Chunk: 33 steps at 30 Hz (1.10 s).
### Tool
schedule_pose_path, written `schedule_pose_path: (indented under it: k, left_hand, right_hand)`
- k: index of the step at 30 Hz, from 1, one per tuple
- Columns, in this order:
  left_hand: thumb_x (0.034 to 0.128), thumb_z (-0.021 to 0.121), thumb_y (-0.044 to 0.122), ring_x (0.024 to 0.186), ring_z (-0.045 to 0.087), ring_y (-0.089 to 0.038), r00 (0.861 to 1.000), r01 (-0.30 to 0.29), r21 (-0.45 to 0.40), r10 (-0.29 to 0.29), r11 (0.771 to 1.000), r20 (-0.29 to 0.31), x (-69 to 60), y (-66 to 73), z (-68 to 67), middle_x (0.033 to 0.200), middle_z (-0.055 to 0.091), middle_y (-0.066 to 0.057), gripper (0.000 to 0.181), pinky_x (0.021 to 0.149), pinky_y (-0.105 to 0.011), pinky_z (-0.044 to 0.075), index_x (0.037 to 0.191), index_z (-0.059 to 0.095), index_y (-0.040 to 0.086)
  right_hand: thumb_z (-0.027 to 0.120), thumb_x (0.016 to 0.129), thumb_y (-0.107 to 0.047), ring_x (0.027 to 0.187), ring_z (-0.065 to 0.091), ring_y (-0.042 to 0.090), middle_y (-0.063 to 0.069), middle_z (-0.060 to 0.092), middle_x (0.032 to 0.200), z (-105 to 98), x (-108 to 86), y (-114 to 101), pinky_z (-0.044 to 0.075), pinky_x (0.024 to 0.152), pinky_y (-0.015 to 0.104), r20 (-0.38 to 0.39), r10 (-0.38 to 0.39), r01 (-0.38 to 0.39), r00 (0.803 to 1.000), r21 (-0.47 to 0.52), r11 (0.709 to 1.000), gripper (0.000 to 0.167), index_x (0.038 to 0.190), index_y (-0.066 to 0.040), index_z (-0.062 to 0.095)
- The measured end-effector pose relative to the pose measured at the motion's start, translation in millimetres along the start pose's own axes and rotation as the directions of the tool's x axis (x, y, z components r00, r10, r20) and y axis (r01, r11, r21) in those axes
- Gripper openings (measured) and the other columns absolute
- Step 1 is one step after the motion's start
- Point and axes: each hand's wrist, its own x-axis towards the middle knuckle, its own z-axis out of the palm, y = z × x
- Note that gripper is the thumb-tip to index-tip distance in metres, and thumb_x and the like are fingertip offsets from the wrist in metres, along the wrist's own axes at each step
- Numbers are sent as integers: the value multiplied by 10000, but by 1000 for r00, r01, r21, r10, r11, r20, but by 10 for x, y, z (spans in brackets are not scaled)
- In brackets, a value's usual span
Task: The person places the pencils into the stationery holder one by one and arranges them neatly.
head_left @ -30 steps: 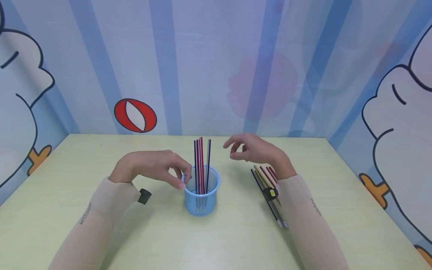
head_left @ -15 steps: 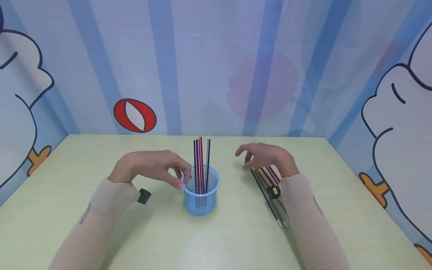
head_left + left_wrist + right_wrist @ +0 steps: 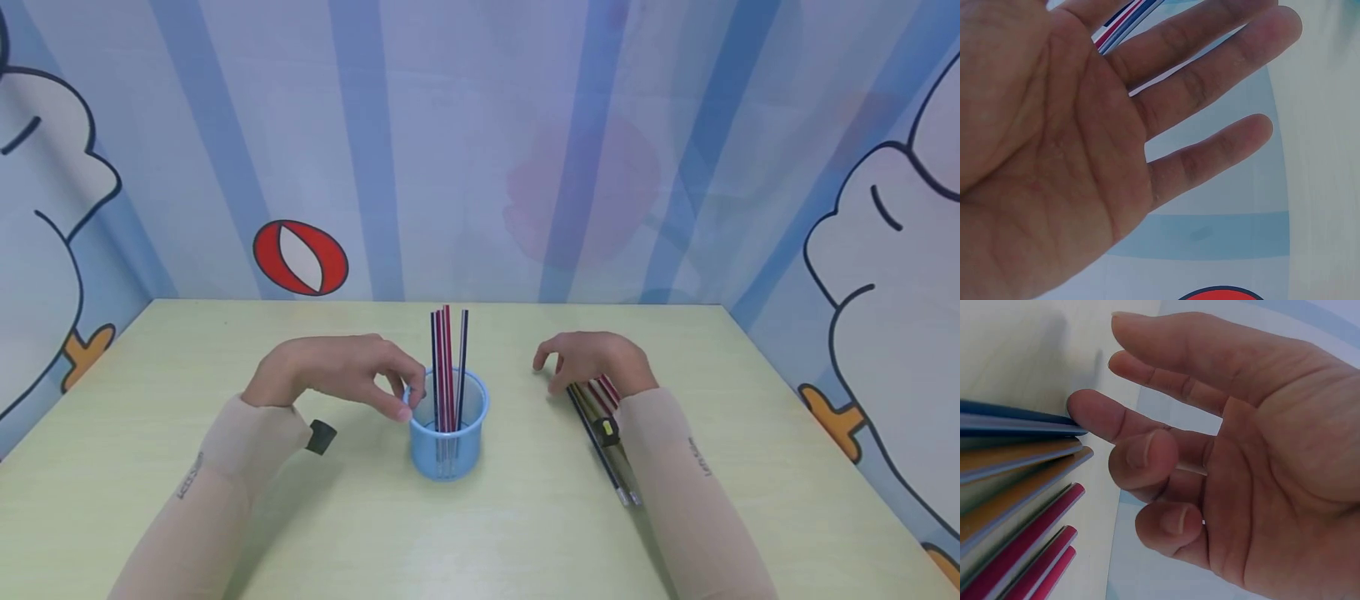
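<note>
A striped backdrop (image 3: 465,167) stands behind the cup (image 3: 446,458), a bench (image 3: 480,542) beneath. Right of the cup, a sleeve (image 3: 693,492) partly hides loose pencils (image 3: 1022,497), 2 yellow; at their far ends the right hand (image 3: 592,356) has fingers bent, apart. The left hand (image 3: 352,367) pinches the cup's left rim; standing pencils (image 3: 448,367) lean inside.

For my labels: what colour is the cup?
The cup is light blue, clearest in the head view.

Bright head view, dimmer wrist views.

pale table (image 3: 480,542), blue striped backdrop (image 3: 465,150), red-and-white oval (image 3: 302,257), white cartoon figures (image 3: 896,350)
</note>
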Motion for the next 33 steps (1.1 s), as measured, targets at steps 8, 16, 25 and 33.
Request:
schedule_pose_path:
  k: [8, 16, 25, 33]
  left_hand:
    - [926, 728, 260, 1029, 653, -137, 1000, -2, -2, 2, 1000, -3, -1, 3, -3, 936, 662, 72, 83, 917, -364, 518, 943, 665, 209]
    - [926, 727, 263, 1026, 652, -135, 1000, -6, 1, 6, 1000, -4, -3, 4, -1, 931, 659, 73, 83, 917, -362, 518, 940, 664, 211]
    - [925, 730, 259, 1025, 651, -134, 1000, -4, 1, 4, 1000, -4, -2, 7, -2, 933, 657, 72, 83, 915, -360, 519, 942, 664, 213]
    - [926, 728, 267, 1022, 649, -127, 1000, -12, 8, 12, 1000, -2, -6, 10, -3, 931, 657, 76, 84, 915, -357, 519, 943, 663, 216]
  right_hand:
    - [735, 908, -226, 1049, 580, 227, 67, 596, 1235, 30, 26, 1, 475, 904, 462, -22, 15, -15, 1000, -16, 1000, 311, 1207, -277, 665]
    - [739, 900, -175, 957, 555, 224, 54, 585, 1165, 61, 46, -15, 475, 803, 405, -47, 26, -26, 999, 5, 1000, 248, 1130, -234, 668]
    - [673, 851, -61, 809, 486, 204, 37, 554, 968, 134, 148, -107, 405, 703, 348, -68, -22, 17, 997, -71, 997, 178, 992, -161, 627]
    - [699, 884, -108, 873, 511, 214, 37, 568, 1061, 100, 101, -74, 435, 747, 369, -82, -11, 5, 997, -66, 998, 188, 1050, -178, 644]
